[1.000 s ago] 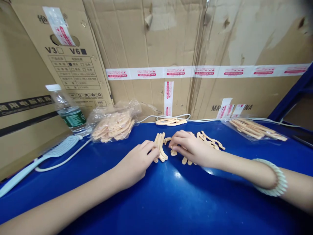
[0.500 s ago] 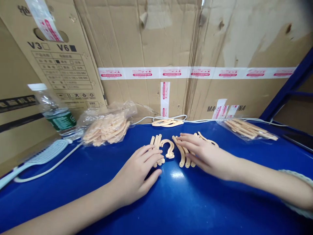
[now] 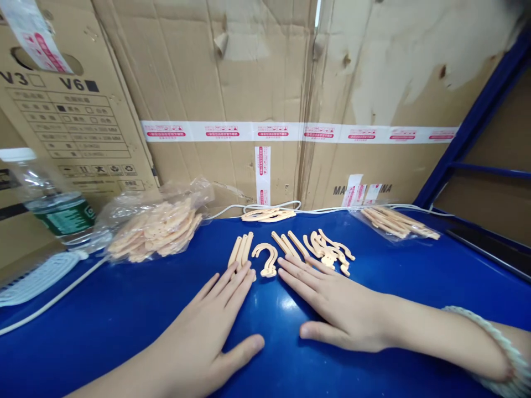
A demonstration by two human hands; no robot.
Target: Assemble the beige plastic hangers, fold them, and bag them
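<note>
My left hand [image 3: 211, 320] lies flat, palm down, its fingers stretched over the lower ends of several straight, narrow beige pieces [image 3: 240, 247]. My right hand [image 3: 332, 301] is also flat, with its thumb spread and its fingertips over the near ends of several curved beige strips [image 3: 286, 243]. Between the two hands sit hook-shaped beige pieces [image 3: 269, 260], stacked on each other and shaped like a question mark. Beyond my right fingers is a loose cluster of small curved beige pieces [image 3: 327, 249]. Whether my palms touch the table cannot be made out.
A clear bag of beige pieces [image 3: 157, 226] lies at left, near a water bottle [image 3: 62, 210] and a pale blue hairbrush [image 3: 41, 276]. Another bag of long pieces [image 3: 398, 221] lies at right by a dark flat object [image 3: 489, 249]. A white cable [image 3: 323, 209] runs along the cardboard [image 3: 232, 88].
Both hands have drawn back toward me and flattened, uncovering more of the beige pieces. The view has shifted to the right.
</note>
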